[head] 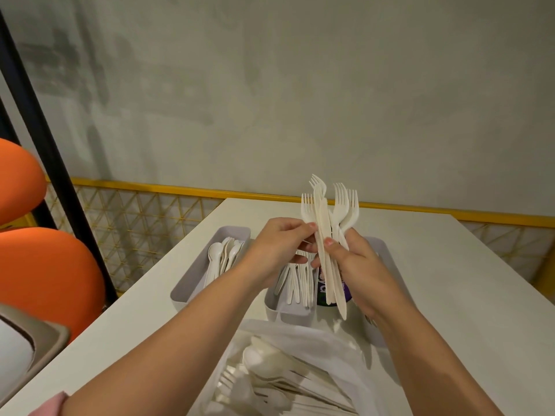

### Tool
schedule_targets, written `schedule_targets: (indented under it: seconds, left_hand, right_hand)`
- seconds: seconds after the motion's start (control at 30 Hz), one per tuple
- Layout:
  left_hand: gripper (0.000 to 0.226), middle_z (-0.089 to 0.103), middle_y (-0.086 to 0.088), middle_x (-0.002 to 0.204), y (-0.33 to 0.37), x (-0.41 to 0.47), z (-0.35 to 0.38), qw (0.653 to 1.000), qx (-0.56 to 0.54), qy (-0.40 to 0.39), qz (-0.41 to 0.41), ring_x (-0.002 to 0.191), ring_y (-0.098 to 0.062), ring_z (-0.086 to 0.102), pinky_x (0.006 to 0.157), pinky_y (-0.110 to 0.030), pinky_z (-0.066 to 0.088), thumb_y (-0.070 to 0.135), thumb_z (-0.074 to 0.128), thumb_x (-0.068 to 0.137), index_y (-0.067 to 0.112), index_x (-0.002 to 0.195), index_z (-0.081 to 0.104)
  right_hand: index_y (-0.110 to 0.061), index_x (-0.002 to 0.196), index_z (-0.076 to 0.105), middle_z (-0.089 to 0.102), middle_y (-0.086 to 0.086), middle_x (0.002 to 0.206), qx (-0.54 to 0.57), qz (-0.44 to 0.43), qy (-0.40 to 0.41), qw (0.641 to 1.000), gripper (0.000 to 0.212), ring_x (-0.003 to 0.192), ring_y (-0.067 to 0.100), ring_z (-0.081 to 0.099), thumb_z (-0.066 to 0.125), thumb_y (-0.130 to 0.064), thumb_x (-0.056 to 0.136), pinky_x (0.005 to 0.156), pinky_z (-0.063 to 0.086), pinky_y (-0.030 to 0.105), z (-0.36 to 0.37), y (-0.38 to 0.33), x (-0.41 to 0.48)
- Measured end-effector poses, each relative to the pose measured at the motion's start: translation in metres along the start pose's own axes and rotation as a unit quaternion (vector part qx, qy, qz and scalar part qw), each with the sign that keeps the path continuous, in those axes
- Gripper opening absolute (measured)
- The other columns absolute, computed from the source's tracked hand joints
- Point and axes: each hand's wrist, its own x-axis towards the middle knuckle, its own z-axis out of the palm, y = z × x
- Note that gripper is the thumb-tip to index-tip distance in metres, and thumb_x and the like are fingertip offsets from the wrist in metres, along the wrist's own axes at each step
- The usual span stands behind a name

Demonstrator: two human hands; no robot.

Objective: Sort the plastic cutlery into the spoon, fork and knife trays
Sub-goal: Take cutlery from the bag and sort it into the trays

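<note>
Slowly, then. Leave the spoon tray [232, 232] at far left alone: already stocked with spoons, and probably not needed for this handful. Pinch only one piece at a time with the left hand [277, 244], fingertips on the handle just below the head, and draw it sideways out of the bundle [336, 223] rather than upward, so as not to drag neighbours along. Lower forks straight into the fork tray [271, 307], tines aligned with those lying there. Steady the rest in the right hand [357, 265], loosening only enough to free each piece. Save the knife [322, 223] at the front for the knife tray [383, 250] at right, mostly hidden behind that wrist.

As for positions: left hand curled, thumb and fingertips pinching the left edge of the bundle, directly above the fork tray; hard to tell which piece. Bundle upright, fork heads fanned at the top, handle ends hanging below the right hand, clasped by its fingers and thumb. Unsorted stock in the plastic bag [330, 334], nearest the body, between the two forearms.
</note>
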Motion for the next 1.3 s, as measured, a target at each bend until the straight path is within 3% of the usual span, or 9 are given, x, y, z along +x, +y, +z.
schedule_targets:
  seconds: [0.13,0.27,0.43,0.57,0.73,0.9,1.03,1.17,1.3]
  left_hand:
    - [0.025,0.061,-0.003,0.06,0.0,0.001,0.008,0.999,-0.007,0.05,-0.004,0.057,-0.018,0.056,0.063,-0.033,0.053,0.013,0.05,0.092,0.01,0.074,0.067]
    - [0.024,0.061,-0.003,0.067,0.002,0.006,0.012,0.993,0.015,0.113,0.014,0.061,-0.017,0.059,0.06,-0.03,0.053,0.016,0.046,0.092,0.012,0.075,0.063]
    - [0.025,0.056,-0.005,0.074,0.006,0.017,0.006,0.98,-0.075,0.182,-0.001,0.066,-0.018,0.056,0.067,-0.032,0.053,0.018,0.038,0.097,0.015,0.078,0.054]
    - [0.018,0.055,-0.006,0.072,0.002,0.032,0.002,0.97,-0.16,0.164,-0.079,0.062,-0.016,0.053,0.062,-0.027,0.048,0.013,0.034,0.098,0.008,0.095,0.051]
    - [0.027,0.049,-0.007,0.063,-0.001,0.042,0.007,0.953,-0.258,0.085,-0.134,0.057,-0.018,0.047,0.06,-0.028,0.045,0.016,0.038,0.1,0.004,0.08,0.052]
    - [0.039,0.045,-0.002,0.061,-0.002,0.044,0.011,0.948,-0.293,-0.001,-0.122,0.033,-0.008,0.038,0.039,-0.018,0.039,0.034,0.043,0.098,0.008,0.072,0.054]
    - [0.033,0.05,-0.003,0.063,-0.003,0.047,0.008,0.943,-0.31,0.022,-0.116,0.035,-0.009,0.037,0.039,-0.018,0.038,0.022,0.043,0.099,0.007,0.071,0.053]
    - [0.031,0.058,-0.007,0.065,0.004,0.054,0.004,0.921,-0.359,0.082,-0.128,0.051,-0.015,0.055,0.057,-0.027,0.042,0.017,0.031,0.102,0.006,0.077,0.046]
    - [0.027,0.045,-0.006,0.064,0.006,0.07,-0.014,0.899,-0.387,0.167,-0.118,0.04,-0.016,0.052,0.053,-0.03,0.043,0.015,0.026,0.102,0.008,0.08,0.04]
  right_hand:
    - [-0.03,0.126,0.05,0.065,-0.002,0.111,0.004,0.014,0.0,1.0,0.028,0.1,0.019,0.064,0.039,-0.024,0.1,0.086,0.055,0.039,0.0,0.002,0.001]
    - [-0.032,0.118,0.05,0.066,-0.009,0.096,0.017,0.021,0.011,1.0,0.023,0.077,0.004,0.065,0.039,-0.022,0.1,0.052,0.05,0.013,0.0,0.005,0.003]
    - [-0.02,0.112,0.055,0.067,0.002,0.089,0.041,0.057,0.025,0.997,0.018,0.08,0.016,0.065,0.042,-0.019,0.099,0.075,0.055,0.032,-0.001,0.013,0.009]
    - [-0.016,0.1,0.06,0.064,0.004,0.08,0.106,0.073,-0.002,0.992,0.016,0.071,0.015,0.06,0.044,-0.014,0.097,0.071,0.053,0.032,-0.003,0.017,0.012]
    - [-0.009,0.104,0.06,0.062,0.004,0.069,0.256,0.069,-0.09,0.96,0.019,0.058,0.014,0.055,0.044,-0.004,0.095,0.053,0.048,0.026,-0.001,0.018,0.013]
    - [-0.003,0.115,0.055,0.057,0.008,0.068,0.349,0.072,-0.147,0.923,0.027,0.053,0.014,0.05,0.042,0.0,0.091,0.046,0.044,0.025,0.001,0.021,0.015]
    - [-0.002,0.117,0.051,0.054,0.008,0.068,0.356,0.083,-0.163,0.916,0.029,0.051,0.014,0.048,0.042,0.0,0.09,0.044,0.042,0.024,0.002,0.02,0.015]
    - [-0.001,0.116,0.046,0.056,0.009,0.066,0.344,0.118,-0.166,0.917,0.026,0.047,0.013,0.048,0.042,0.002,0.091,0.042,0.04,0.023,-0.003,0.019,0.016]
    - [-0.001,0.116,0.045,0.059,0.01,0.065,0.297,0.143,-0.163,0.93,0.023,0.044,0.012,0.049,0.041,0.002,0.093,0.04,0.04,0.022,-0.011,0.017,0.016]
